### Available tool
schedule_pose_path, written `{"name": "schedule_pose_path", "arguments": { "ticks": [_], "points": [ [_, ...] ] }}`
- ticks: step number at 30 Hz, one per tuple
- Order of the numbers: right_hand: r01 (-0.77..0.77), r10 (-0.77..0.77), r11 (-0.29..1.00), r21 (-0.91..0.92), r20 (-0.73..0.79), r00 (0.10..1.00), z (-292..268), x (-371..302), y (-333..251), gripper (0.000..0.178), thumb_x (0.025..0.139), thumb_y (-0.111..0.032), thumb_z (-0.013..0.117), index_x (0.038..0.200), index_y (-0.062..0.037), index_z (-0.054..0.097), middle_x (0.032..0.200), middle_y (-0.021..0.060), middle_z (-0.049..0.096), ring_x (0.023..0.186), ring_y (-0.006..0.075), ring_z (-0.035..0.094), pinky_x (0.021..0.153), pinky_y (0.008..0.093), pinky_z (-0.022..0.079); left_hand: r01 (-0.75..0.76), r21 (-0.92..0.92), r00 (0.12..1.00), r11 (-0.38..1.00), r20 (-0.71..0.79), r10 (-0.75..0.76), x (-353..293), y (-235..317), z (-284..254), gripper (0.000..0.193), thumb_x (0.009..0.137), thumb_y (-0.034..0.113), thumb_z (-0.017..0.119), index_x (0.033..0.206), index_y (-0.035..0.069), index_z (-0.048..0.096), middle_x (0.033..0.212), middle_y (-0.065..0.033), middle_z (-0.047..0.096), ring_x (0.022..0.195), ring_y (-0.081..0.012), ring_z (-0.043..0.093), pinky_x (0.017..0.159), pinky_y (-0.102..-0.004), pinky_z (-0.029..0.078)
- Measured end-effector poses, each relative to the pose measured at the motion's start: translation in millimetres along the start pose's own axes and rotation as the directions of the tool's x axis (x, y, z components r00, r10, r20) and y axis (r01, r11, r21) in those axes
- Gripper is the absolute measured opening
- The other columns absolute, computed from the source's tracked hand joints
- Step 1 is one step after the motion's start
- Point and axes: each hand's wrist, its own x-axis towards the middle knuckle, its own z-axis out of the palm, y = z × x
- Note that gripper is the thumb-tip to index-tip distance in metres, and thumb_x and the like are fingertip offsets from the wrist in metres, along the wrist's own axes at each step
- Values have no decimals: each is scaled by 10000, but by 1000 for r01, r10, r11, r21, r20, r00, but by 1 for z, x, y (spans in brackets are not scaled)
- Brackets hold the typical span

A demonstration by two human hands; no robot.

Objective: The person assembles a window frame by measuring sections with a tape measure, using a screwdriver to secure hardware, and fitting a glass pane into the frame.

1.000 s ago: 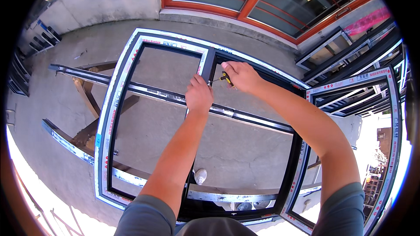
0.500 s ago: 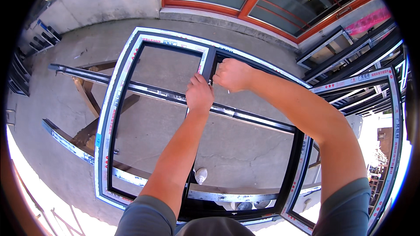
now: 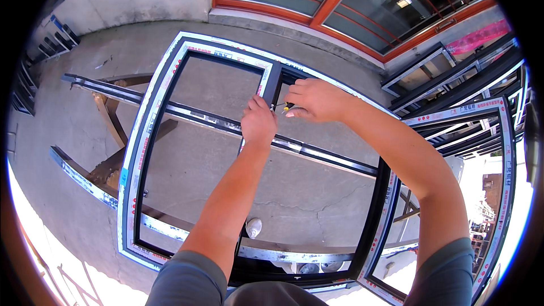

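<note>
A large window frame (image 3: 148,130), black with white printed film, lies flat before me. Its dark middle bar (image 3: 273,82) runs away from me between two openings. My left hand (image 3: 259,122) is closed at this bar, fingertips on its right edge; a small shiny piece shows beside them, too small to name. My right hand (image 3: 316,101) is wrapped round a screwdriver (image 3: 288,105) with a black and yellow handle. Its thin shaft points left at the bar, close to my left fingertips. The tip is hard to make out.
Metal rails (image 3: 198,118) on wooden trestle legs (image 3: 110,119) support the frame. A hinged sash (image 3: 506,164) stands swung out at the right. More frames (image 3: 459,82) lean by the wall below orange-framed glass doors (image 3: 314,20). My white shoe (image 3: 254,227) shows through the frame.
My right hand has turned and shifted slightly right, away from the bar, so the screwdriver's handle and shaft now show. My left hand stays at the bar.
</note>
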Motion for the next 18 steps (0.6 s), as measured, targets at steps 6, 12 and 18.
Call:
{"name": "schedule_pose_path", "arguments": {
  "ticks": [6,12,18],
  "points": [
    [-387,394,919,79,-261,881,47,19,-23,338,1041,-356,612,900,-50,630,753,169,684,742,393,698,647,507,543,-3,14,1000,1000,12,2,1,-1,1,779,905,378,750,1445,-91,444,1147,-158,611,971,-283,712,720,-365,641],
    [-765,808,576,288,-343,479,61,43,-57,370,1043,-382,595,893,-50,657,787,196,733,738,434,727,646,536,573,-1,23,1000,1000,-19,1,0,-3,3,762,906,381,743,1436,-83,450,1141,-152,617,970,-288,717,717,-376,642],
    [-244,332,919,309,-277,902,42,-4,-15,230,965,-281,713,1011,-60,666,919,147,730,900,407,709,763,526,548,19,-49,999,999,28,-17,0,2,-2,734,906,346,728,1427,-84,441,1147,-163,620,956,-319,720,721,-412,639]
  ]
}}
